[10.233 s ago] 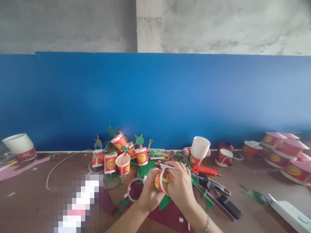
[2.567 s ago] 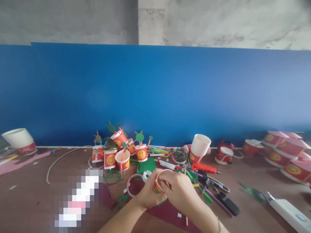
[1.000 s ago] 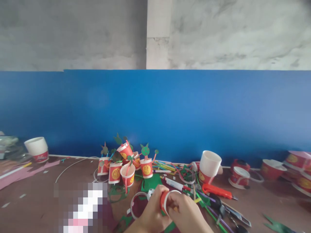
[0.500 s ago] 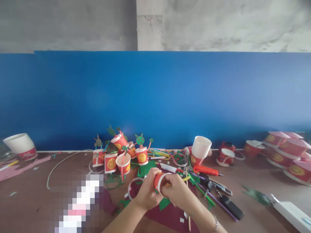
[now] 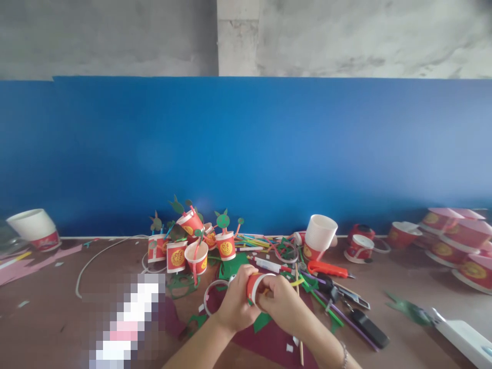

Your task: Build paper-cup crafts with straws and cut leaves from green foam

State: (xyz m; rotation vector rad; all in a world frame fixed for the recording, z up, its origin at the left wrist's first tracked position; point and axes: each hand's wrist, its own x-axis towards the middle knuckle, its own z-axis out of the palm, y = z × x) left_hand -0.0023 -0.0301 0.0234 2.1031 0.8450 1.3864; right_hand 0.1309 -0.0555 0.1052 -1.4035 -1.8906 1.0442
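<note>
Passage left of white cable (image 5: 92,255); orange cutter (image 5: 328,269), black fob (image 5: 369,328) obstruct right of right grip (image 5: 286,306).

1. Looks like a craft workshop, with a bare, blotched concrete wall (image 5: 115,41) above a blue panel (image 5: 246,154)
2. Decorated paper cups (image 5: 176,259) and coloured straws (image 5: 257,243) crowd the table's (image 5: 49,318) far edge
3. Green paper offcuts (image 5: 235,264) and an orange utility knife (image 5: 328,269) lie just in from that edge

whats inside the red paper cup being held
The right hand has its fingertips in the mouth of the red paper cup, held by the left hand. The right hand covers the bottom, so anything deeper cannot be seen.
</note>
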